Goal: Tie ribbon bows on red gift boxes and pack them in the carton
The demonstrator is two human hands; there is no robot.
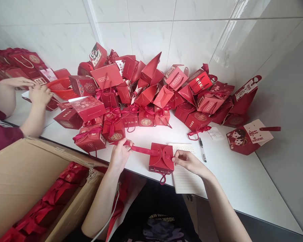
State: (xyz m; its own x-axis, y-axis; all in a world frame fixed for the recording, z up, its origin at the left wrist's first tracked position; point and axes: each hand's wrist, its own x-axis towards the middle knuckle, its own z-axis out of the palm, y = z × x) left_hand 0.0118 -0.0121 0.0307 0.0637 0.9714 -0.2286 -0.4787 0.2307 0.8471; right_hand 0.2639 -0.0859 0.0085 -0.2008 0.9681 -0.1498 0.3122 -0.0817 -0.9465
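Observation:
A small red gift box (161, 159) sits at the near edge of the white table (232, 174). A red ribbon (143, 150) runs from its top out to the left. My left hand (120, 155) is closed, pinching the ribbon's left end. On the box's right side, my right hand (188, 160) pinches the other end of the ribbon. The box partly rests on a lined notepad (185, 178).
Several red gift boxes (146, 90) are heaped along the tiled wall. A black pen (201, 149) lies by the notepad. A cardboard carton (27, 188) holding red boxes stands at lower left. Another person's hands (37, 92) work at far left.

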